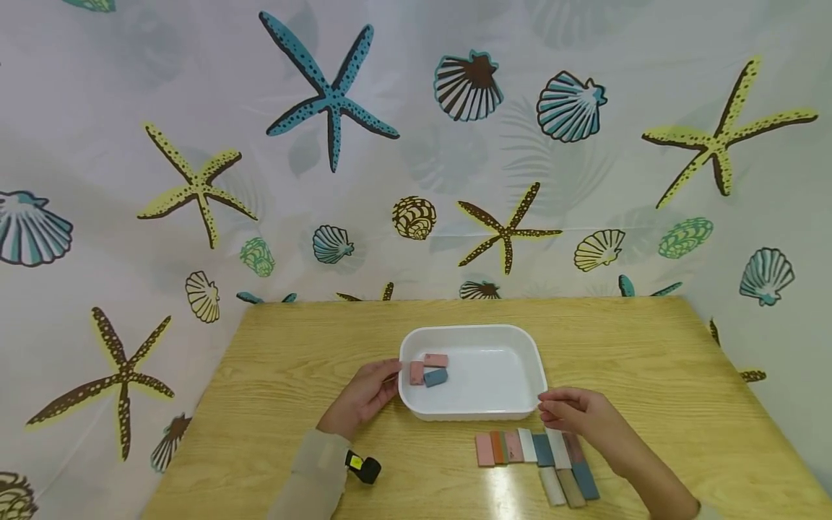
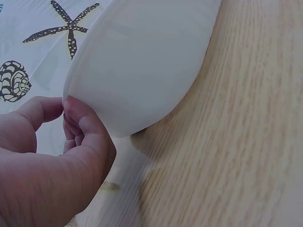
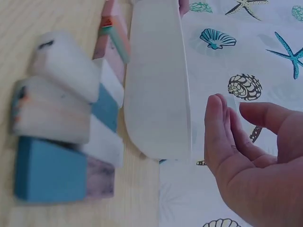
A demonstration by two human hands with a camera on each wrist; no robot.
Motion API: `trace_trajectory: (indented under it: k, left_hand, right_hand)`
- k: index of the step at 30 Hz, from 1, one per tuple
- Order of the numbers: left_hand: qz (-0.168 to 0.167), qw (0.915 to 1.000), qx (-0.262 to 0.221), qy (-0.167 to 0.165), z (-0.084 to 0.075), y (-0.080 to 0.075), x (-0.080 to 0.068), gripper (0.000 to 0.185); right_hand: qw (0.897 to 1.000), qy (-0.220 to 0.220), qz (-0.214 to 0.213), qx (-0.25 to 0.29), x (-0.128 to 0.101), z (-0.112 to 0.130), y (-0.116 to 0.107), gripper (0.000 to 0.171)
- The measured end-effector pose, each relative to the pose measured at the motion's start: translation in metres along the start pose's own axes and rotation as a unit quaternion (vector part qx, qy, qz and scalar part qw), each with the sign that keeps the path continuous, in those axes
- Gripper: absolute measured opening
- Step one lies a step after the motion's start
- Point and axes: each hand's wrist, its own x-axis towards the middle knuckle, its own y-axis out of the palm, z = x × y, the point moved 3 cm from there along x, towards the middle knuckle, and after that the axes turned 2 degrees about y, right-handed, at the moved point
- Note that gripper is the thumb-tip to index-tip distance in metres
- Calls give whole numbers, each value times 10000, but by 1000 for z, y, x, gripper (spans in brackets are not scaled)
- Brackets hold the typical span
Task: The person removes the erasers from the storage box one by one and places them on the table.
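A white plastic tub (image 1: pixel 471 416) sits on the table with two pink erasers (image 1: pixel 436 360) and a blue eraser (image 1: pixel 435 377) at its left end. My left hand (image 1: pixel 364 397) pinches the tub's left rim between thumb and fingers; the left wrist view shows this grip close up on the tub wall (image 2: pixel 142 61). At the opposite end, my right hand (image 1: pixel 581 415) hovers by the right rim. In the right wrist view its thumb and fingers stand apart, beside the tub. Below that hand lie several used erasers (image 1: pixel 484 449), packed side by side, partly covered by it.
The wood-grain table (image 1: pixel 292 361) runs back to a white curtain (image 1: pixel 390 238) printed with starfish and shells. Next to the left sleeve (image 1: pixel 316 469) is a small black object (image 1: pixel 369 471) with a yellow patch. More erasers (image 1: pixel 570 487) form a second row nearer the front.
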Motion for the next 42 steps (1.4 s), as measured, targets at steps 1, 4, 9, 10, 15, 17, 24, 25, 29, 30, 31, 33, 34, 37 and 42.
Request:
trace_trajectory:
  k: [1,4,9,10,15,17,24,25,29,30,31,33,34,37,42]
  left_hand:
    - [-28,10000,3,-21,0,-1,0,38]
    - [-33,10000,49,-28,1,-2,0,38]
    - [34,10000,-12,-30,1,-2,0,39]
    - [43,10000,-17,-27,0,-2,0,39]
    - [40,10000,-18,11,-2,-1,0,39]
    - [32,10000,-44,13,-3,-1,0,38]
    - [-11,9999,-88,-64,-1,-1,1,36]
    - [-26,9999,-89,-60,0,-2,1,36]
    - [-56,10000,-62,-17,0,-3,1,37]
    - [-43,10000,-41,2,-1,-3,1,37]
    - [-28,10000,-14,32,-1,-2,1,37]
    - [-32,10000,-27,44,-1,-2,1,37]
    - [-36,10000,-23,49,-2,-2,0,37]
    - [-35,10000,-37,50,-2,-1,0,36]
    - [-8,10000,-81,5,-2,0,-1,38]
  right_hand:
    - [10000,-14,56,11,5,3,2,46]
    - [9994,-155,253,-156,21,10,10,41]
    - [9971,-413,337,-550,50,21,26,34]
    - [9963,-459,323,-647,56,23,30,32]
    - [9875,-698,171,-1405,86,27,48,21]
    - [9827,-801,150,-1660,98,28,55,19]
    - [9744,-708,-50,-2134,128,25,77,18]
    - [9714,-710,-137,-2264,131,24,80,17]
    - [9568,-853,-486,-2737,142,24,89,16]
    - [9545,-898,-564,-2787,145,24,92,16]
    - [9527,-945,-641,-2816,147,25,94,16]
    - [9500,-979,-766,-2864,151,26,99,16]
    - [9491,-976,-807,-2883,153,26,101,16]
    - [9495,-862,-883,-2886,159,26,107,17]
    - [9500,-713,-953,-2886,170,22,112,20]
